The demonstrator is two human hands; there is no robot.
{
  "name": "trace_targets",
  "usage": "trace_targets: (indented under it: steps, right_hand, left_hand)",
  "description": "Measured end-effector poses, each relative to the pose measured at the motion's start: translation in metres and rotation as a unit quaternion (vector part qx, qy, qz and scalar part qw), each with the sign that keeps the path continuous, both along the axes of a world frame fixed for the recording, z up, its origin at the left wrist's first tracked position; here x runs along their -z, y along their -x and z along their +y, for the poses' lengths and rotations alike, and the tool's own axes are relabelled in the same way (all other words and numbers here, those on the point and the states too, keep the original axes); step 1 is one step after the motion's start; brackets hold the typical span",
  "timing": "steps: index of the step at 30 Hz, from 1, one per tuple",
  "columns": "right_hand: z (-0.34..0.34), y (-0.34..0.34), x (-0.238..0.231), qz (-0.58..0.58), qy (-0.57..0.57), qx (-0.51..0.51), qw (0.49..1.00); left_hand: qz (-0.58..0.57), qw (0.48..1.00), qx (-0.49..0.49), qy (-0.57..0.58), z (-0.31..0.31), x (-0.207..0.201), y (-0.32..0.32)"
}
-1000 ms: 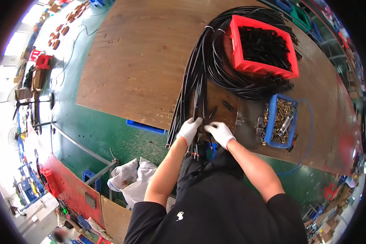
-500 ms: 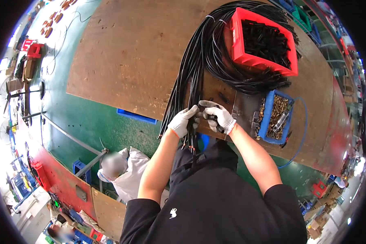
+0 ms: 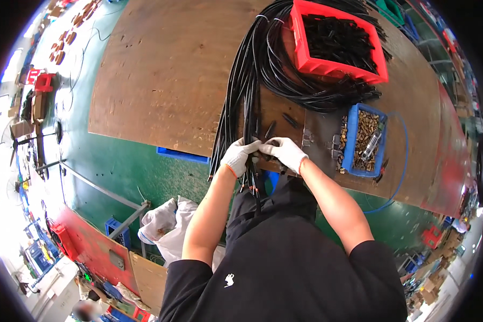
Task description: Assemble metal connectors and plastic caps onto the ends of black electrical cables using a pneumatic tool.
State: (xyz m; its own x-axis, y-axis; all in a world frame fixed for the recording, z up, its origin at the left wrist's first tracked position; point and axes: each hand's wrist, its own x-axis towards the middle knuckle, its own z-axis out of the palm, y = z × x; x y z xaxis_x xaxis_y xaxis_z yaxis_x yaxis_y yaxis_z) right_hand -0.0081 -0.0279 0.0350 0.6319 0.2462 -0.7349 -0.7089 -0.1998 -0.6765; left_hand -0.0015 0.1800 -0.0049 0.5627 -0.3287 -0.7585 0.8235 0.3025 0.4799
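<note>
My left hand (image 3: 238, 155), in a white knit glove, is closed round black cables (image 3: 247, 115) near the table's front edge. Their stripped, copper-coloured ends (image 3: 254, 189) hang below it. My gloved right hand (image 3: 285, 152) meets the left one at the fingertips, its fingers curled over short black sleeves (image 3: 278, 166) that are partly hidden. Just beyond the hands, a loose black sleeve (image 3: 291, 120) lies on the table, with another black sleeve (image 3: 271, 129) nearer the cables.
Coiled cables (image 3: 316, 101) lie around a red crate (image 3: 327, 66) of black sleeves. To the right, a blue bin (image 3: 350, 147) holds brass-coloured pieces and a silver tool (image 3: 371, 146). A blue hose (image 3: 405, 150) curves past it. White sacks (image 3: 172, 231) stand on the floor at left.
My right hand has moved left against the left hand's fingers, its palm turned more downward. The view has shifted slightly, so the crate and cables sit higher.
</note>
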Motion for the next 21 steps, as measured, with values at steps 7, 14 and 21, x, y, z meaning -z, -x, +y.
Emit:
trace_targets:
  steps: [7, 14, 21]
  right_hand:
    - [0.010, 0.002, 0.012, 0.032, -0.042, -0.007, 0.999]
    - [-0.001, 0.039, 0.019, 0.024, -0.014, 0.046, 0.999]
    - [-0.019, 0.079, -0.001, 0.013, 0.009, -0.043, 0.999]
  left_hand:
    - [0.010, 0.998, 0.001, -0.061, -0.010, -0.002, 0.005]
    - [0.036, 0.999, -0.012, -0.004, 0.004, 0.002, -0.002]
    - [0.025, 0.996, 0.057, -0.058, 0.005, -0.009, -0.010]
